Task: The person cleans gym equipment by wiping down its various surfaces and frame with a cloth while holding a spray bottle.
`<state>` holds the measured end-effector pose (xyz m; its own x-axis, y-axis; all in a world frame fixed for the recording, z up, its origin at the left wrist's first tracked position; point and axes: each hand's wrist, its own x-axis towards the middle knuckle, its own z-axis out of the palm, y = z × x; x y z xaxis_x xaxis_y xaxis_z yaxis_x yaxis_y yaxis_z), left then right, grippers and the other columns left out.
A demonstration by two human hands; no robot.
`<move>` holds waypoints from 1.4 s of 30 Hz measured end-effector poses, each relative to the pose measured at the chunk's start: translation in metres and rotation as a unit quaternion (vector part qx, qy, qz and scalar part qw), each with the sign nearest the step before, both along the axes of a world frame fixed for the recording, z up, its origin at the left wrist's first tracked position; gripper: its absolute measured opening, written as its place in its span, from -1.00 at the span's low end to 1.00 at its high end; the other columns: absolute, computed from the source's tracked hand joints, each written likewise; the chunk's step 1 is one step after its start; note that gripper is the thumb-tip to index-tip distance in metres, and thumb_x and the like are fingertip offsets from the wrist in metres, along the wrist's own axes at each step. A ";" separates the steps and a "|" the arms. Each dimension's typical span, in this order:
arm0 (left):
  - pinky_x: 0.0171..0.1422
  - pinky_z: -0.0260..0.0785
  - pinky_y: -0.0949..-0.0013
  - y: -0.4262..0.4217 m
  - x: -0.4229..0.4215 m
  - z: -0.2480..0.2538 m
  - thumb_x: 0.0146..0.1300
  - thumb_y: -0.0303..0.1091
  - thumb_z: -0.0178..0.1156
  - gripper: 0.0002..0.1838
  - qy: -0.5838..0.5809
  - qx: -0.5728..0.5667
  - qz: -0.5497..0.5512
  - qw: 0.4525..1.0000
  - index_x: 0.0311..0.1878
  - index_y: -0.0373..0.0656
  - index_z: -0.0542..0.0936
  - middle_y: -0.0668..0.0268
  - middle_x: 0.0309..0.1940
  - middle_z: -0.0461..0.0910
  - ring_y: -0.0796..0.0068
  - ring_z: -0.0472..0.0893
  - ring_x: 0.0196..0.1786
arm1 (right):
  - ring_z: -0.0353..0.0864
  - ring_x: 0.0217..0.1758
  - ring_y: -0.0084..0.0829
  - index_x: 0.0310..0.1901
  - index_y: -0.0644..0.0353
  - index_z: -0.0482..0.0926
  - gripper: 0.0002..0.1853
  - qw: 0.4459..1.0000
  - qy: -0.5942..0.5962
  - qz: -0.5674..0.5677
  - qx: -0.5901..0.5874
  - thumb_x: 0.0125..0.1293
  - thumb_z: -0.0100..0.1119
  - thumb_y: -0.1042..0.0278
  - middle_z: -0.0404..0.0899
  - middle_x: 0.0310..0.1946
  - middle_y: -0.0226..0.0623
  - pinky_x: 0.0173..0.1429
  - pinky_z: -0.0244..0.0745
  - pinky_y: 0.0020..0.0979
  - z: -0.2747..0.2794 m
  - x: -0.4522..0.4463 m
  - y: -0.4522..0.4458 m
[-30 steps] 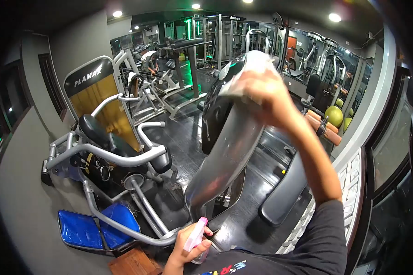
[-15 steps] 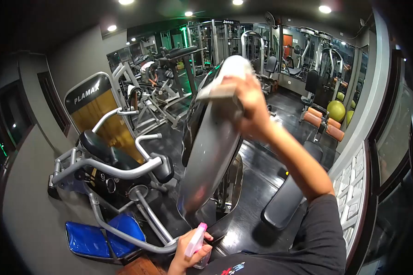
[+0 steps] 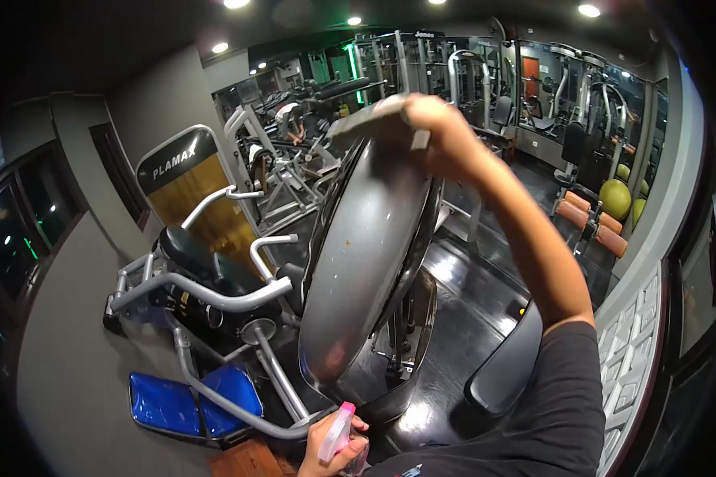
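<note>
A tall grey machine cover (image 3: 358, 246) with a glossy, curved face stands upright in front of me. At its upper end my right hand (image 3: 445, 131) grips a greyish cloth (image 3: 367, 119), which lies over the cover's top edge. The fingers are partly hidden behind the cloth and the cover. Low in the view, my left hand (image 3: 317, 447) is wrapped round a clear spray bottle (image 3: 338, 436) with a pink nozzle, held close to the cover's lower end.
A PLAMAX machine (image 3: 179, 171) with grey bars stands at left, above a blue folding seat (image 3: 165, 404). A padded bench (image 3: 503, 370) and orange rollers (image 3: 585, 215) are at right. Farther back, a person (image 3: 289, 119) bends over equipment.
My right hand and the cloth have moved up to the cover's top edge, baring more of its face. My left hand still holds the spray bottle. The camera view has shifted slightly.
</note>
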<state>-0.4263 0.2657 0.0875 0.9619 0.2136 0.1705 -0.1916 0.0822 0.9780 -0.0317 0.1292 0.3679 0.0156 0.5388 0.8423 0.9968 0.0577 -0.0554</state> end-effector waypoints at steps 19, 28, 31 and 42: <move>-0.12 0.58 0.34 -0.030 0.049 0.000 0.18 -0.13 0.37 -0.51 -0.073 0.097 0.054 0.991 -0.02 -0.39 0.58 0.12 -0.19 0.70 0.39 0.72 -0.24 | 0.40 0.42 -0.52 0.07 -0.39 0.55 -0.64 0.929 -0.351 0.010 0.118 0.21 0.24 0.14 0.50 0.29 -0.69 0.63 -0.23 0.11 -0.136 -0.100 0.013; -0.20 0.58 0.38 -0.002 0.016 -0.003 0.11 0.04 0.40 -0.42 -0.118 0.001 0.112 0.987 -0.14 -0.37 0.54 0.11 -0.26 0.62 0.37 0.70 -0.31 | 0.31 0.45 -0.12 -0.04 -0.18 0.71 -0.63 0.950 -0.080 -0.086 0.288 0.04 0.46 0.19 0.57 0.21 -0.48 0.57 0.00 -0.02 -0.137 -0.128 0.038; -0.23 0.56 0.41 0.017 -0.003 -0.002 0.12 0.05 0.39 -0.41 -0.095 0.050 0.127 0.986 -0.15 -0.39 0.54 0.11 -0.24 0.60 0.39 0.70 -0.32 | 0.14 0.55 -0.57 0.03 -0.48 0.66 -0.62 0.945 -0.289 -0.048 0.141 0.14 0.34 0.12 0.46 0.29 -0.92 0.60 -0.40 0.32 -0.276 -0.177 0.053; -0.27 0.55 0.45 0.070 -0.028 0.002 0.17 -0.02 0.38 -0.48 -0.107 0.042 0.061 0.991 -0.15 -0.37 0.55 0.17 -0.26 0.62 0.47 0.70 -0.35 | 0.69 -0.36 -0.18 -0.38 0.30 0.51 -0.41 0.942 0.271 0.112 0.162 0.53 -0.18 -0.13 0.58 -0.45 -0.05 -0.20 0.64 -0.24 -0.249 -0.208 -0.007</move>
